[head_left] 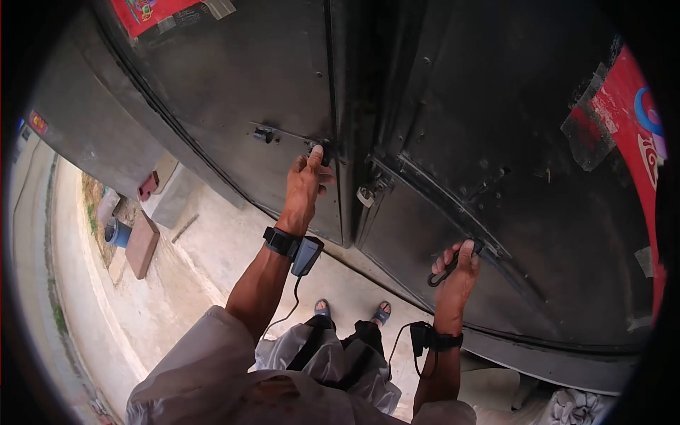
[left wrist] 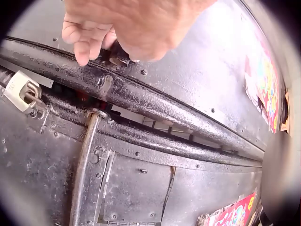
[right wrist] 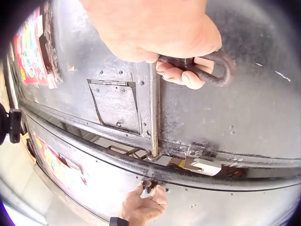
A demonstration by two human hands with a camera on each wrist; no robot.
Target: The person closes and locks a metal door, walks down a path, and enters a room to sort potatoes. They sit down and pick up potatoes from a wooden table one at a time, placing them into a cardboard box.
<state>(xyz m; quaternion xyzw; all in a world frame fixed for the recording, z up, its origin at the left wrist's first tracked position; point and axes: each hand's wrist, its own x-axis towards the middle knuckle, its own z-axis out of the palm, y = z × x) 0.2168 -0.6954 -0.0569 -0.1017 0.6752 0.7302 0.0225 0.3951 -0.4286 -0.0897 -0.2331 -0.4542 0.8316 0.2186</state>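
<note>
My right hand [head_left: 459, 273] grips the looped handle [right wrist: 225, 70] of a long sliding bolt on the right-hand leaf of a dark metal door. The bolt rod [right wrist: 154, 108] runs straight from this handle towards the gap between the two leaves. At the edge of the left leaf, my left hand [head_left: 304, 180] pinches a short dark metal tube [right wrist: 147, 185] between thumb and fingers. The palm hides much of it in the left wrist view. A padlock [left wrist: 21, 92] hangs from a hasp close to the gap, below the bolt rod.
A small hinged flap [right wrist: 115, 106] is set in the right leaf beside the rod. Torn red posters [head_left: 641, 142] cling to both leaves. On the ground at left are a blue bucket [head_left: 117, 232] and a flat brown slab [head_left: 142, 245]. A white bundle [head_left: 574, 407] lies at lower right.
</note>
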